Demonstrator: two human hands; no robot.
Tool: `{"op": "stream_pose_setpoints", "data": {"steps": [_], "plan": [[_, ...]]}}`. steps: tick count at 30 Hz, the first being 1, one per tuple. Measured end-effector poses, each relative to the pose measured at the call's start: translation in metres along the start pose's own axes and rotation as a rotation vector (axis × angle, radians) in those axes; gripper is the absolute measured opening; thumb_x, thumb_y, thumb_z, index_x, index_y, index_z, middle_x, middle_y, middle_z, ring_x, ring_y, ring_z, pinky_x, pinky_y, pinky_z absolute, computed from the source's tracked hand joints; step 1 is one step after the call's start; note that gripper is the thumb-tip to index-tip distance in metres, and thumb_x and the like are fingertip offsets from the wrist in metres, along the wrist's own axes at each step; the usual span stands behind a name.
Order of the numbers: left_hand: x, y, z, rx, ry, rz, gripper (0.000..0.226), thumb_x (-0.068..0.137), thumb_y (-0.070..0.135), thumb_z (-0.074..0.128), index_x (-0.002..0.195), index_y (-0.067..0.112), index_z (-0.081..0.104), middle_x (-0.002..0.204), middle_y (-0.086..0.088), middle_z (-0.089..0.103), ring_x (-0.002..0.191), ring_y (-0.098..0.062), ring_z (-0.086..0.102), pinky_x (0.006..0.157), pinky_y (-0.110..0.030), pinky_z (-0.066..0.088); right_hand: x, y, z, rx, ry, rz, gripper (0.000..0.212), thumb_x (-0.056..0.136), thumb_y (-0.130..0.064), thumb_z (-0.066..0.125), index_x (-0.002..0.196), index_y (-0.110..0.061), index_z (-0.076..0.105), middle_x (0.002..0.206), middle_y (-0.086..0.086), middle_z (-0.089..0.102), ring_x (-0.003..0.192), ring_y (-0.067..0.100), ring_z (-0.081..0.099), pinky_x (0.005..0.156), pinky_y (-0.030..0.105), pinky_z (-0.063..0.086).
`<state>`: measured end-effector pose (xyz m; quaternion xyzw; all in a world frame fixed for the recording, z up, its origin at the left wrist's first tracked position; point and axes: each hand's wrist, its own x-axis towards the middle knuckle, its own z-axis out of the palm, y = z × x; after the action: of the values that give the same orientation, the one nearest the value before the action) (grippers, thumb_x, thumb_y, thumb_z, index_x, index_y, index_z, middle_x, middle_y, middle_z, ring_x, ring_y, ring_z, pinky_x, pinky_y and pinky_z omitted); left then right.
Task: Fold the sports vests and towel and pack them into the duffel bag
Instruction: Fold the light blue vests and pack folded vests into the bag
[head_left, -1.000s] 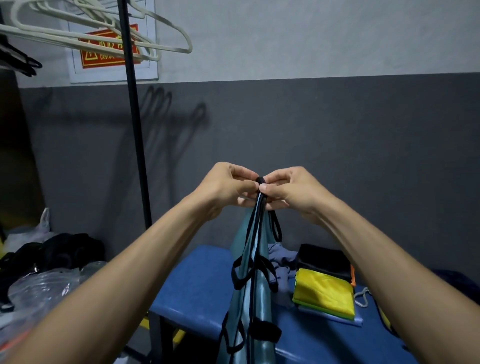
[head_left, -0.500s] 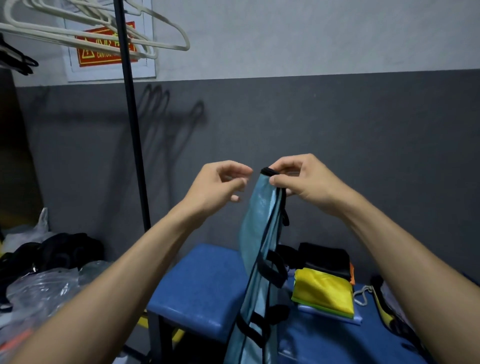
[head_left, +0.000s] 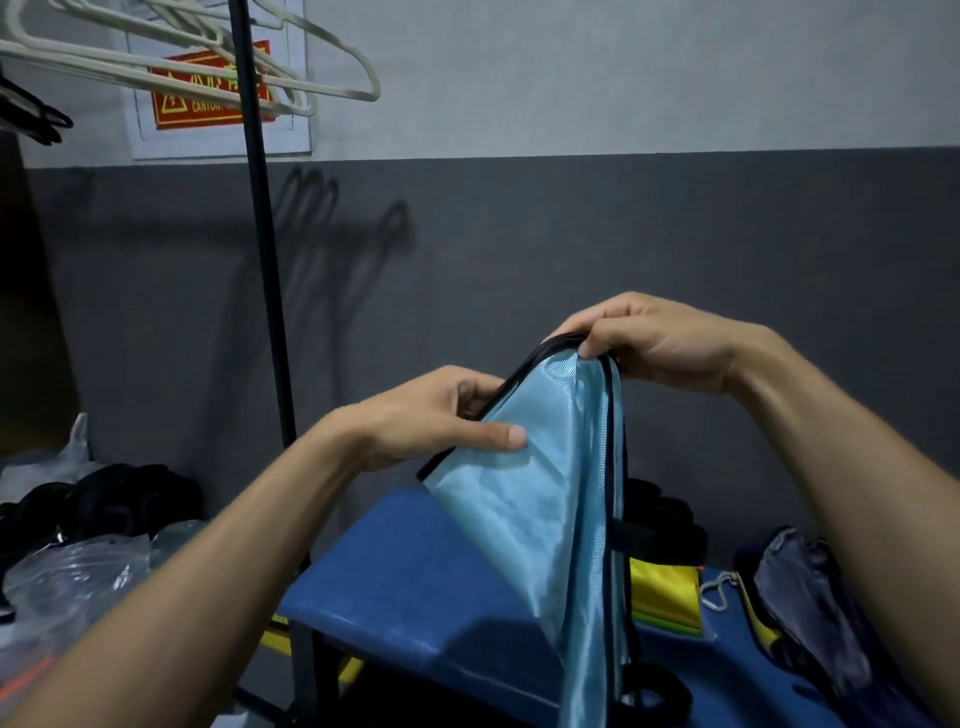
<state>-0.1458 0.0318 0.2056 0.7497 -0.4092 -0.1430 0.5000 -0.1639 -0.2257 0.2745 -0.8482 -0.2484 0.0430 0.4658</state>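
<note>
A light blue sports vest (head_left: 561, 499) with black trim hangs in the air above the blue bench (head_left: 415, 587). My right hand (head_left: 654, 348) pinches its top black edge at the highest point. My left hand (head_left: 436, 421) grips the vest's left edge lower down, thumb lying on the shiny fabric. A folded yellow vest (head_left: 665, 597) lies on the bench behind it, with a folded black item (head_left: 670, 530) beyond. A dark bag (head_left: 810, 613) with grey lining lies at the bench's right end, partly hidden by my right forearm.
A black rack pole (head_left: 265, 291) stands left of the bench, with white hangers (head_left: 208, 62) overhead. Clear plastic bags (head_left: 67, 577) and dark clothes (head_left: 104, 504) are heaped at the left. A grey wall runs close behind the bench.
My left hand, empty half a second ago, has taken hold of the vest's left edge and drawn it out to the left. My right hand has kept its pinch on the top edge.
</note>
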Motion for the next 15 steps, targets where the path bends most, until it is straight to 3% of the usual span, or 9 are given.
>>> {"op": "stream_pose_setpoints", "data": {"steps": [4,7,10,15], "plan": [[-0.002,-0.004,-0.014,0.168,0.103,-0.09,0.02,0.096,0.02,0.071,0.113,0.01,0.074,0.109,-0.012,0.077,0.095,-0.027,0.073,0.078,-0.034,0.059,-0.005,0.015,-0.006,0.017,0.037,0.009,0.034,0.096,0.002,0.047,0.111,-0.005,0.076,0.106,0.013,0.07,0.098,0.025,0.055,0.089,0.037,0.041],[-0.004,-0.004,-0.02,0.277,0.105,-0.05,0.019,0.096,0.019,0.072,0.11,0.007,0.071,0.11,-0.013,0.076,0.101,-0.027,0.073,0.092,-0.047,0.057,-0.008,0.026,-0.008,0.087,0.068,0.006,0.031,0.097,0.002,0.049,0.111,-0.006,0.076,0.104,0.008,0.071,0.095,0.018,0.059,0.083,0.028,0.046],[-0.009,0.001,-0.02,0.187,0.136,0.032,0.023,0.094,0.016,0.073,0.114,0.006,0.069,0.105,-0.01,0.075,0.094,-0.018,0.067,0.084,-0.033,0.054,-0.011,0.038,-0.01,0.12,0.141,-0.012,0.029,0.099,0.001,0.051,0.114,-0.008,0.075,0.108,0.006,0.074,0.095,0.013,0.065,0.084,0.023,0.053],[-0.008,-0.001,-0.017,0.102,0.218,0.153,0.028,0.096,0.012,0.067,0.124,0.01,0.062,0.079,-0.005,0.057,0.073,-0.014,0.047,0.067,-0.021,0.04,-0.009,0.05,-0.005,0.057,0.24,-0.079,0.029,0.101,0.0,0.052,0.117,-0.012,0.073,0.107,0.007,0.075,0.096,0.015,0.067,0.09,0.034,0.054]]}}
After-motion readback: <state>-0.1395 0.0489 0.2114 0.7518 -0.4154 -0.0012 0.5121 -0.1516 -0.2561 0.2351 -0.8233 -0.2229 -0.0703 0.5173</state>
